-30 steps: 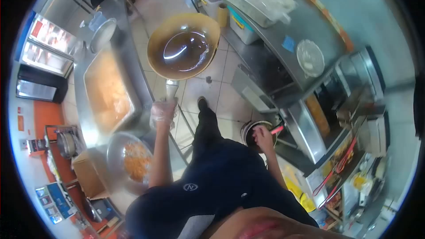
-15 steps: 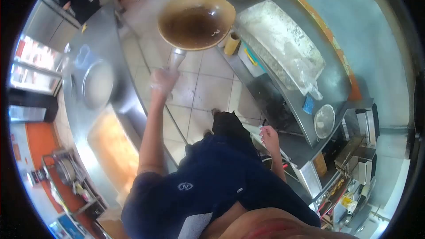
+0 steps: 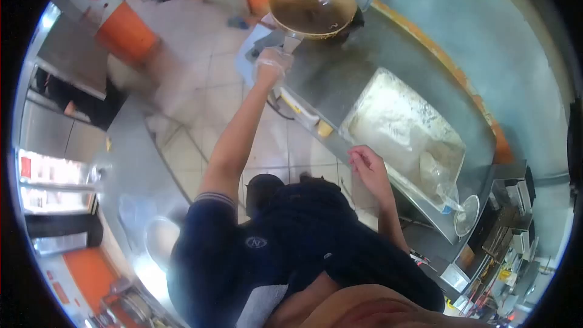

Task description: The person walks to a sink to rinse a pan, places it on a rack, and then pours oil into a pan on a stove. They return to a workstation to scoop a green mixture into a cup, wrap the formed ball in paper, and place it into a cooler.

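My left hand (image 3: 274,64), in a thin clear plastic glove, is wrapped round the handle of a frying pan (image 3: 313,11) at arm's length. Brown liquid lies in the round pan, with a small pale scrap near its right side. The pan overlaps the far end of the metal counter in this view. Nearer my body, my right hand (image 3: 368,167) hangs with its fingers curled in and nothing showing in them. It is close to the near edge of a large floury white tray (image 3: 395,100).
A metal counter (image 3: 322,79) runs along the right wall, with a clear plastic bag (image 3: 434,173) in the tray and a round strainer (image 3: 467,215) beside it. Another metal counter (image 3: 130,146) stands at left, holding a round pale container (image 3: 163,240). Beyond it is a person in dark clothes (image 3: 82,97).
My view has turned and moved toward the right counter's far end. The pan, still in my left hand, has gone from over the floor to over that end. My right hand has risen beside the tray.
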Demonstrator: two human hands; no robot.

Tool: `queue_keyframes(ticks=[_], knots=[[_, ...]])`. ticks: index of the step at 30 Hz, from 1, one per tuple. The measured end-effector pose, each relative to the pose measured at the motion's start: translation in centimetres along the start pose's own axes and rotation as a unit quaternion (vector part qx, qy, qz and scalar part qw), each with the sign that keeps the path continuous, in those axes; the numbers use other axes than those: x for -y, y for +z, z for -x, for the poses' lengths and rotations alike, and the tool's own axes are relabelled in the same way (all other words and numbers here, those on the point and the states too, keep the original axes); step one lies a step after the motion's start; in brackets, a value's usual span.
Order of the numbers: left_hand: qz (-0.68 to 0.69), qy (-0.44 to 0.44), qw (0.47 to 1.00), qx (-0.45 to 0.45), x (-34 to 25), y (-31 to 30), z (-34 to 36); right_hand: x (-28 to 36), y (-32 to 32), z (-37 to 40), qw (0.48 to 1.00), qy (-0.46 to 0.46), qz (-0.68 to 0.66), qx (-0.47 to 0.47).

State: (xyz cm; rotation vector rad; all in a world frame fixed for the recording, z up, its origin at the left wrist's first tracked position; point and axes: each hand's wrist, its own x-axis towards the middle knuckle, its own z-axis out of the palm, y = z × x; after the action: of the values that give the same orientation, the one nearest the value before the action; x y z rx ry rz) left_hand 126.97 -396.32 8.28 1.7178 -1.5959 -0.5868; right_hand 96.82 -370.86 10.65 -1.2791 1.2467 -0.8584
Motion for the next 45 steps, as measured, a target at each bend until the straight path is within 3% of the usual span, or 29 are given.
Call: queue_keyframes(ticks=[3, 4, 6, 8, 11, 13, 15, 17, 19, 21, 23, 25, 26, 28, 30, 31, 33, 34, 37, 38, 39, 40, 41, 42, 43, 44, 45], knots=[[-0.004, 0.043, 0.999, 0.026, 1.8, 3.2, -7.8, 0.7, 0.4, -2.5, 0.992, 0.024, 0.08, -0.092], [-0.048, 0.053, 0.997, 0.031, 2.1, 4.1, -9.6, 0.3, 1.1, -3.0, 0.987, -0.037, 0.068, -0.141], [-0.086, 0.075, 0.992, 0.047, 2.3, 5.0, -12.8, -0.3, 2.7, -4.1, 0.979, 0.007, 0.035, -0.201], [0.056, -0.015, 0.989, 0.133, 2.3, 4.7, -14.5, -0.9, 5.5, -5.1, 0.958, 0.064, -0.017, -0.281], [0.07, 0.045, 0.984, 0.156, 5.7, 7.2, -17.9, -0.2, 11.5, -8.1, 0.934, 0.083, -0.022, -0.348], [0.092, 0.035, 0.976, 0.193, 5.9, 7.4, -18.4, 0.7, 15.8, -10.5, 0.921, 0.115, -0.054, -0.368], [0.006, 0.098, 0.98, 0.175, 5.5, 7.4, -19.2, 0.9, 19.5, -12.6, 0.92, 0.124, -0.031, -0.37], [0.015, 0.076, 0.972, 0.224, 5.5, 7.5, -20.0, 2.7, 23.1, -14.4, 0.916, 0.139, -0.037, -0.375], [0.224, -0.007, 0.923, 0.313, 6.9, 6.9, -19.4, 3.5, 26.2, -15.2, 0.91, 0.162, -0.069, -0.376], [0.231, -0.061, 0.893, 0.382, 7.6, 4.5, -19.5, 3.5, 28.4, -15.4, 0.892, 0.167, -0.057, -0.417], [0.147, 0.057, 0.918, 0.364, 11.8, 4.8, -20.6, 3.5, 30.1, -15.4, 0.875, 0.168, -0.057, -0.45], [0.102, 0.199, 0.921, 0.319, 20.2, 5.1, -20.6, 3.6, 31.5, -15.6, 0.863, 0.187, -0.067, -0.465], [0.081, 0.292, 0.914, 0.269, 23.7, 3.1, -20.1, 3.7, 31.8, -15.7, 0.859, 0.187, -0.067, -0.471], [-0.16, 0.49, 0.854, 0.076, 28.1, -1.2, -19.3, 3.7, 32.5, -16.6, 0.869, 0.21, -0.039, -0.447], [-0.099, 0.265, 0.911, 0.3, 27.7, -3.5, -18.6, 4.4, 33.0, -17.8, 0.868, 0.212, -0.019, -0.449], [-0.088, 0.273, 0.911, 0.297, 28.0, -1.9, -18.7, 4.9, 32.9, -18.4, 0.87, 0.219, 0.0, -0.442], [-0.052, 0.184, 0.914, 0.358, 29.3, 2.3, -17.6, 6.1, 33.0, -19.3, 0.863, 0.221, 0.014, -0.455], [-0.045, 0.18, 0.912, 0.367, 29.4, 3.3, -17.2, 6.6, 33.5, -19.5, 0.86, 0.229, 0.015, -0.455], [-0.078, 0.062, 0.917, 0.386, 30.4, 6.6, -15.6, 7.7, 35.6, -19.1, 0.848, 0.283, 0.015, -0.447], [-0.025, 0.22, 0.946, 0.237, 31.5, 7.0, -14.7, 7.7, 36.4, -18.8, 0.849, 0.296, 0.017, -0.437], [0.025, 0.368, 0.927, 0.074, 32.6, 7.2, -13.7, 7.8, 37.3, -18.3, 0.849, 0.308, 0.014, -0.428], [0.027, 0.357, 0.93, 0.083, 32.5, 7.8, -13.0, 7.6, 38.0, -17.9, 0.846, 0.321, 0.019, -0.424], [0.171, 0.084, 0.957, 0.217, 31.1, 8.5, -12.8, 7.5, 38.6, -17.7, 0.843, 0.336, 0.027, -0.419], [0.295, -0.197, 0.876, 0.325, 30.2, 8.6, -12.9, 7.6, 39.2, -17.5, 0.839, 0.35, 0.033, -0.415], [0.296, -0.203, 0.873, 0.33, 29.7, 8.0, -13.6, 7.8, 39.6, -17.6, 0.836, 0.357, 0.036, -0.416], [0.408, -0.367, 0.739, 0.39, 29.3, 7.1, -14.5, 8.1, 40.0, -17.9, 0.835, 0.356, 0.034, -0.418], [0.494, -0.509, 0.562, 0.426, 29.2, 6.5, -15.1, 8.2, 40.4, -18.2, 0.835, 0.353, 0.03, -0.422]])
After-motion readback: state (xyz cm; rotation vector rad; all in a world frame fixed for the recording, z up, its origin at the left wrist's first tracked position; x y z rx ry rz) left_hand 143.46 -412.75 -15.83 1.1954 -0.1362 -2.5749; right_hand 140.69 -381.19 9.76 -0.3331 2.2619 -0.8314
